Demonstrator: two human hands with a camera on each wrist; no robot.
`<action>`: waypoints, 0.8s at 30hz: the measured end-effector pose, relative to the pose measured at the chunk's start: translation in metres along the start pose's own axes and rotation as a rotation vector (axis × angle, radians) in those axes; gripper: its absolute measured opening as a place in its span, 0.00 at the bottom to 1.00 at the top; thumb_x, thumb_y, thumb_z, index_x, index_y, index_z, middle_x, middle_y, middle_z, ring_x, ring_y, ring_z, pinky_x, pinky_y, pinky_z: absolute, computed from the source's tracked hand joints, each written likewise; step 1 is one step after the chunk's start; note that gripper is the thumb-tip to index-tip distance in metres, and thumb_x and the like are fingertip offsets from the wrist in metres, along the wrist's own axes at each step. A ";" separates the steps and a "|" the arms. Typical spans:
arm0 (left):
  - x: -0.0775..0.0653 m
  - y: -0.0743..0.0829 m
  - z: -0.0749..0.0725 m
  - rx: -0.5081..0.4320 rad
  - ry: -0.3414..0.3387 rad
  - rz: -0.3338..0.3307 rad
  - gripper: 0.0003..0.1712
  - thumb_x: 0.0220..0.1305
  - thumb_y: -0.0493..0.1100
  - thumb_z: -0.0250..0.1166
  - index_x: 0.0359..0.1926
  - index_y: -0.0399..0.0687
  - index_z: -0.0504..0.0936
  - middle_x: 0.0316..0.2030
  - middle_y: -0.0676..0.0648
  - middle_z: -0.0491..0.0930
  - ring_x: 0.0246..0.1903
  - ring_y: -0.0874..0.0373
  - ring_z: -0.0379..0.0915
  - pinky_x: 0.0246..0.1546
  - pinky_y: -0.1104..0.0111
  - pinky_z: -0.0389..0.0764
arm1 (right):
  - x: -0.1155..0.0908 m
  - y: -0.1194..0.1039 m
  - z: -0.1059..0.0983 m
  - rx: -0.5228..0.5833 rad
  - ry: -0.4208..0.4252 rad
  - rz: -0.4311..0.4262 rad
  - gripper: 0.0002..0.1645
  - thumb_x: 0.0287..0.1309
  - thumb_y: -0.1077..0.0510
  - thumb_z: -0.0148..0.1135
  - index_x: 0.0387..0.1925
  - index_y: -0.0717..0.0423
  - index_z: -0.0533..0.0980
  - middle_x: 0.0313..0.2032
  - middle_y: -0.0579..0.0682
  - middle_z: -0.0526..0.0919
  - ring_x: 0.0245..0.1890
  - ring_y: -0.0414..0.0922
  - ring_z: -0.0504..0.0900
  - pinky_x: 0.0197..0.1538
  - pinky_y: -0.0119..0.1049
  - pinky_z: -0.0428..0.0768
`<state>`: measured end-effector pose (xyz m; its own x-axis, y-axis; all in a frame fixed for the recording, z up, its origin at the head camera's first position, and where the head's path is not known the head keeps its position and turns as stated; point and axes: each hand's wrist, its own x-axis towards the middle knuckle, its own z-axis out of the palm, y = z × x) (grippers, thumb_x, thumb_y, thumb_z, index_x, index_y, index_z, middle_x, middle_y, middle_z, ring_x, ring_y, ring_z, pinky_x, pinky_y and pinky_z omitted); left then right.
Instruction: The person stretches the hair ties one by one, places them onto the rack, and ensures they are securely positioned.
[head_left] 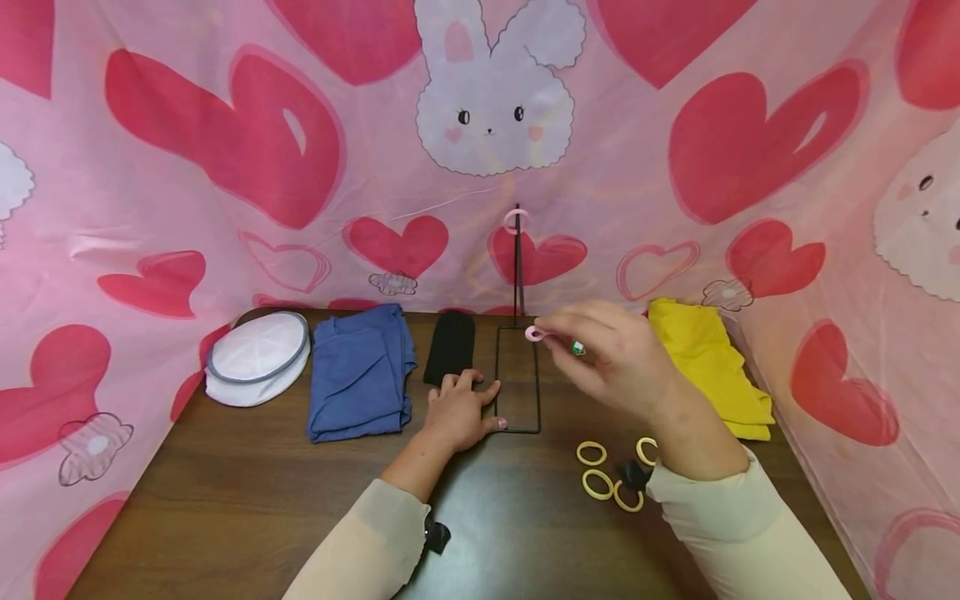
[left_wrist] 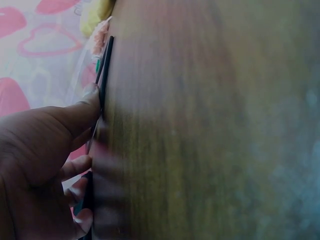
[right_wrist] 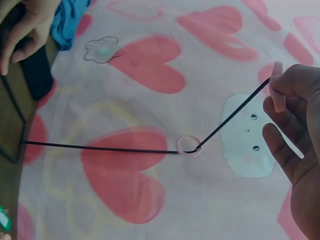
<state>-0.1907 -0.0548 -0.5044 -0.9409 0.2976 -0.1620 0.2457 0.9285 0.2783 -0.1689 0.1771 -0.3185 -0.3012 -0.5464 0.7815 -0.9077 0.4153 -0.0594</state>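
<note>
The right grip (head_left: 618, 354) pinches a pink ring (head_left: 531, 334); the left grip (head_left: 457, 414) (unclenched) touches the black stand (head_left: 517, 267) at its near left corner.

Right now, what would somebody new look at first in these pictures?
Probably the big white bunny on the pink sheet behind the table, with red hearts around it. Next, the right hand pinching a pink ring at the tip of the black wire stand, while the left hand touches its base.

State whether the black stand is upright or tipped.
Upright: the base lies flat on the table and the rod stands up from it.
</note>
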 end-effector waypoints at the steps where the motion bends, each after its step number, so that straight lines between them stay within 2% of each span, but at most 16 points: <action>1: 0.000 0.000 0.000 0.000 -0.002 0.000 0.43 0.64 0.73 0.64 0.77 0.73 0.66 0.73 0.50 0.61 0.67 0.43 0.56 0.57 0.46 0.64 | 0.003 -0.001 -0.001 -0.010 0.009 -0.012 0.18 0.74 0.50 0.59 0.48 0.58 0.87 0.43 0.49 0.90 0.42 0.48 0.88 0.48 0.44 0.84; 8: 0.000 0.000 0.000 0.000 -0.004 0.003 0.43 0.64 0.73 0.64 0.77 0.73 0.66 0.74 0.50 0.61 0.68 0.42 0.56 0.57 0.46 0.64 | 0.018 -0.003 -0.002 -0.059 0.028 -0.053 0.15 0.71 0.54 0.61 0.48 0.59 0.87 0.43 0.50 0.89 0.43 0.48 0.87 0.51 0.42 0.83; 12: 0.000 0.000 0.000 -0.001 -0.003 0.008 0.43 0.64 0.73 0.64 0.77 0.73 0.66 0.74 0.50 0.61 0.68 0.42 0.56 0.57 0.46 0.64 | 0.020 -0.002 0.000 -0.055 0.019 -0.023 0.14 0.70 0.56 0.64 0.49 0.59 0.87 0.43 0.51 0.89 0.43 0.49 0.87 0.50 0.45 0.84; 17: 0.000 0.000 0.001 0.002 -0.003 0.007 0.43 0.64 0.73 0.63 0.77 0.73 0.66 0.74 0.50 0.61 0.68 0.42 0.56 0.57 0.46 0.64 | 0.021 0.001 0.002 -0.056 -0.001 0.022 0.13 0.61 0.62 0.71 0.48 0.58 0.87 0.43 0.51 0.89 0.44 0.50 0.87 0.51 0.47 0.84; 24: 0.000 0.000 0.000 0.006 -0.004 0.001 0.43 0.64 0.73 0.63 0.77 0.74 0.65 0.73 0.51 0.61 0.67 0.43 0.56 0.56 0.47 0.64 | 0.022 0.017 0.012 -0.071 -0.006 0.067 0.15 0.55 0.66 0.73 0.47 0.57 0.87 0.42 0.51 0.89 0.43 0.50 0.86 0.48 0.46 0.84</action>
<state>-0.1908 -0.0547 -0.5049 -0.9396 0.2996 -0.1654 0.2483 0.9294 0.2730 -0.1950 0.1631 -0.3100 -0.3627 -0.5196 0.7736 -0.8625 0.5016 -0.0674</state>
